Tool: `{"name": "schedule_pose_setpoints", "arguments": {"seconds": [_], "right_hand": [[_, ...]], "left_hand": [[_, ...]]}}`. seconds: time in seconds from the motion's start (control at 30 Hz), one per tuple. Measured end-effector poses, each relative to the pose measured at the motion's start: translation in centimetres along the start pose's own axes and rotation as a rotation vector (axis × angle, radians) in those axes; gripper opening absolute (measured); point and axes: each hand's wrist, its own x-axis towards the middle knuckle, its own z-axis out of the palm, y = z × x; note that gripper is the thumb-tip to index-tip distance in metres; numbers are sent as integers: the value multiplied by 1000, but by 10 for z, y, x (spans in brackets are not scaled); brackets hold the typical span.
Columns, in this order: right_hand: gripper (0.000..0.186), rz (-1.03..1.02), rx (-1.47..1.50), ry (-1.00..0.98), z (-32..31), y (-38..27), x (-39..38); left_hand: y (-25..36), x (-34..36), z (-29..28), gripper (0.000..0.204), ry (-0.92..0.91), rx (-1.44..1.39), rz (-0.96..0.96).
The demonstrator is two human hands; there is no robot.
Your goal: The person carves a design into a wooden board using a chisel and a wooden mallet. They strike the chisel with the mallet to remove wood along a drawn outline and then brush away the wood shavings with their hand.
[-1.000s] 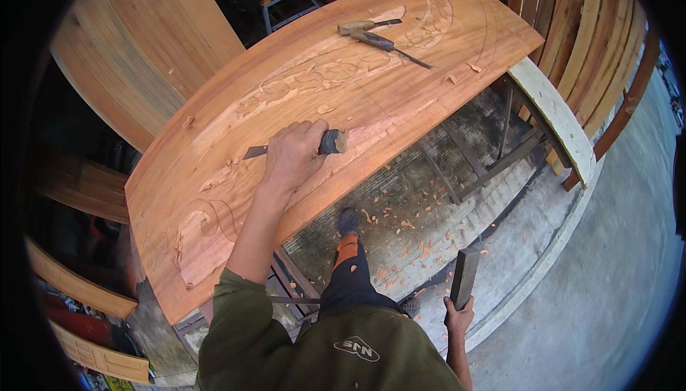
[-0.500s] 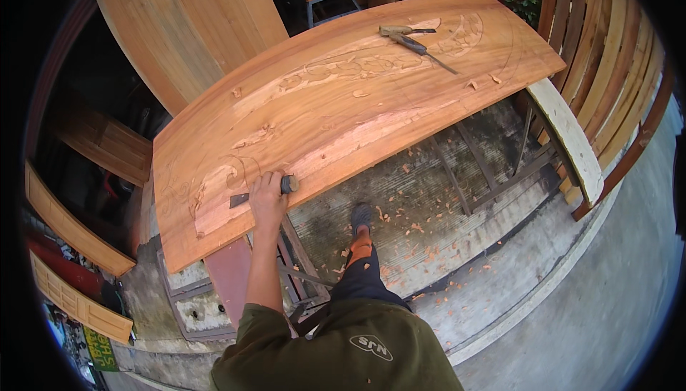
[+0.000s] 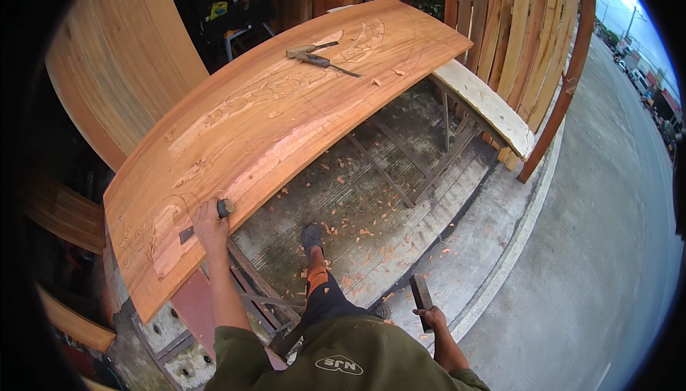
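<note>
A large wooden panel (image 3: pixel 286 116) lies flat, with curling patterns partly carved into its surface. Over its near left end, my left hand (image 3: pixel 211 228) is closed round a chisel (image 3: pixel 186 234), whose wide flat blade lies low over the wood beside the carved scrolls. The round butt of its handle sticks out on the right of the fist. Away from the panel, at the lower right, my right hand (image 3: pixel 431 319) grips a long dark wooden block (image 3: pixel 420 292) near one end. Two more carving chisels (image 3: pixel 309 55) rest crossed on the far part of the panel.
A metal frame (image 3: pixel 411 148) and a whitish plank (image 3: pixel 493 109) stand beneath the panel. Orange wood shavings (image 3: pixel 364 232) litter the concrete floor. Wooden doors (image 3: pixel 128 55) lean at the back left. A slatted wooden fence (image 3: pixel 522 41) borders the road on the right.
My right hand, out of view before, now shows at the lower right with the wooden block. The view has swung right, bringing in the road. My left hand still grips the chisel near the same carving.
</note>
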Motion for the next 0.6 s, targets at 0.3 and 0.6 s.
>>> {"name": "schedule_pose_setpoints", "arguments": {"seconds": [0.3, 0.6], "right_hand": [[95, 6, -128, -286, 50, 3, -17], [97, 2, -80, -417, 85, 83, -6]], "left_hand": [[-13, -8, 12, 43, -20, -37, 42], [-17, -11, 31, 38, -69, -53, -5]]}}
